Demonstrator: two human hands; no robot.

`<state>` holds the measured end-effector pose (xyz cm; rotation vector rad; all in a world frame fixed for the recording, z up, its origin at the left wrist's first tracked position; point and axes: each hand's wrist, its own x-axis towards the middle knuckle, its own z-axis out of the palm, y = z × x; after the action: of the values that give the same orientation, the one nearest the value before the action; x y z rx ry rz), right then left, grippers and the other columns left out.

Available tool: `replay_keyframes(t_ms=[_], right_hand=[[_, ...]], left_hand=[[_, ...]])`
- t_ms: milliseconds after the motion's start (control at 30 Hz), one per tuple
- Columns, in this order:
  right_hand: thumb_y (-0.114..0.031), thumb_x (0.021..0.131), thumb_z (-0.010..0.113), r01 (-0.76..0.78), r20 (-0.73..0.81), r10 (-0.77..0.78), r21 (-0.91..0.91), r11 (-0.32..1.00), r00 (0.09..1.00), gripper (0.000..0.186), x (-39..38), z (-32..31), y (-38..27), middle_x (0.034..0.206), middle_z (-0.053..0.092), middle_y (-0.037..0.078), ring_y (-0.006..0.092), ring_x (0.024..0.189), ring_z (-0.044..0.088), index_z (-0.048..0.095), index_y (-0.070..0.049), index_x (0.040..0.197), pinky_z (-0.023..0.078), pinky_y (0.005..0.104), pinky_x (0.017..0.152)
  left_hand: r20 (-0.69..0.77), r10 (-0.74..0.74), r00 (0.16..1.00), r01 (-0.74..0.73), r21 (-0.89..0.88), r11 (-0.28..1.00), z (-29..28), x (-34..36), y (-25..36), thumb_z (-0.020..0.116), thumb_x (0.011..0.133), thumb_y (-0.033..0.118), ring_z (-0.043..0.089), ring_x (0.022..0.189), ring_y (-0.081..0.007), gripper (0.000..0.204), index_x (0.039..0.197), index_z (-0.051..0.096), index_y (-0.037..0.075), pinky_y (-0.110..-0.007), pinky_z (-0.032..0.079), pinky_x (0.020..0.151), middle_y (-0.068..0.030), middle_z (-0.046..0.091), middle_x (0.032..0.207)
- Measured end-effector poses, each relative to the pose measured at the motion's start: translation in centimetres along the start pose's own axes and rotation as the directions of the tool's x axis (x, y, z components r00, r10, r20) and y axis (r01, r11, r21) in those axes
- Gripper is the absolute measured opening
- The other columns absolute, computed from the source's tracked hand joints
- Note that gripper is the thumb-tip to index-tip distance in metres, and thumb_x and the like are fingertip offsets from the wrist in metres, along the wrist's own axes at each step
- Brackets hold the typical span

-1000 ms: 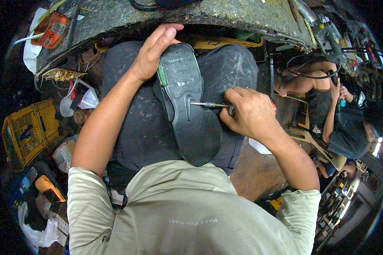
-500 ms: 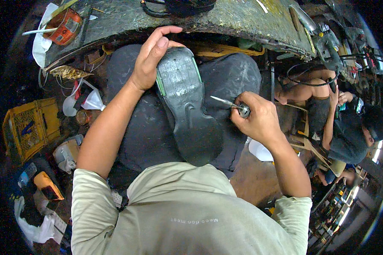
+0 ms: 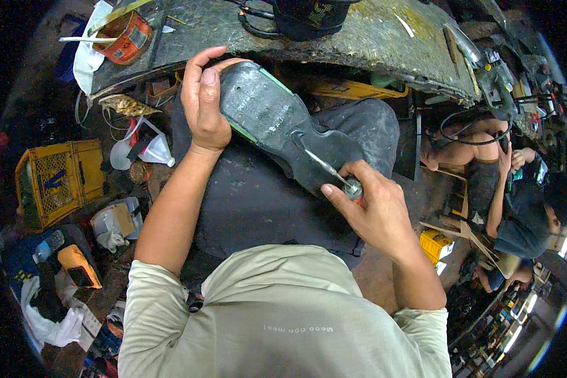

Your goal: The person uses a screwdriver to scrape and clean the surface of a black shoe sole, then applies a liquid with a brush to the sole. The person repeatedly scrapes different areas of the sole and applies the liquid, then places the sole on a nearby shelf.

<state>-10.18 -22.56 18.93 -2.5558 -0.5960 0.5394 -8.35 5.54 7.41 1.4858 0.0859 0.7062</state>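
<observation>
Shoe sole (image 3: 268, 110) and both hands are shifted since the earlier frame: the green-edged end is swung to the upper left, and the tool (image 3: 321, 162), then held to the right of the waist, is now laid over it.

From the left, the green-edged end is braced by the left hand (image 3: 206, 120), thumb and forefinger spread; whether the concealed fingers are clasped beneath cannot be told. The sole is set aslant across the lap (image 3: 252, 201). It is judged light, rubbery and bendable at the waist, its smooth parts likely slippery; hold is best taken by the edges. The tool is judged stiff, and is best held by its handle (image 3: 353, 187), which is pinched between thumb and fingers of the right hand (image 3: 381, 211).

Not verified, left to right: the underside of the sole, with any upper attached; contact between tool tip and sole; the sole's far end, partly covered by the right hand; most of the handle, enclosed by the fingers.
</observation>
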Motion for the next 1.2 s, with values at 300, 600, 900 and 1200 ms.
replay_keyframes(t_ms=[300,600,900,1200], right_hand=[[-0.042,0.094,0.070,-0.027,0.053,0.033,-0.114,0.993,0.998,0.039,1.9,-0.4,-0.4,0.094,0.071,0.023,0.0452,0.080,0.070,0.061,-0.004,0.098,0.056,0.0539,0.070],[-0.040,0.096,0.068,-0.013,0.067,0.022,-0.132,0.991,0.998,0.038,2.3,-0.4,-0.3,0.091,0.071,0.024,0.0457,0.079,0.070,0.061,-0.003,0.096,0.055,0.0552,0.069],[-0.038,0.095,0.071,-0.021,0.049,0.029,-0.169,0.985,0.998,0.036,2.5,-0.3,-0.5,0.088,0.070,0.022,0.0418,0.077,0.070,0.063,-0.002,0.094,0.054,0.0504,0.068],[-0.036,0.094,0.072,-0.027,0.046,0.037,-0.187,0.982,0.998,0.034,2.4,0.0,-0.4,0.087,0.069,0.020,0.0387,0.076,0.071,0.063,-0.003,0.094,0.054,0.0480,0.066]], left_hand=[[0.000,0.013,1.000,-0.013,0.054,0.998,0.2,0.1,0.0,0.042,0.104,0.039,0.066,0.102,-0.0210,0.052,0.131,0.053,-0.005,-0.033,0.047,0.097,-0.0189,0.072,0.110],[0.025,0.019,1.000,-0.021,0.105,0.994,-0.2,0.1,-0.8,0.037,0.105,0.042,0.064,0.107,-0.0225,0.059,0.118,0.065,-0.009,-0.034,0.046,0.099,-0.0173,0.065,0.124],[0.010,0.027,1.000,-0.028,0.044,0.999,0.4,0.0,-0.5,0.040,0.105,0.041,0.066,0.100,-0.0200,0.056,0.131,0.053,-0.008,-0.032,0.048,0.095,-0.0184,0.071,0.111],[0.014,0.036,0.999,-0.037,0.055,0.998,0.3,0.1,-0.5,0.040,0.105,0.041,0.066,0.101,-0.0202,0.057,0.131,0.053,-0.008,-0.032,0.048,0.095,-0.0183,0.070,0.113]])
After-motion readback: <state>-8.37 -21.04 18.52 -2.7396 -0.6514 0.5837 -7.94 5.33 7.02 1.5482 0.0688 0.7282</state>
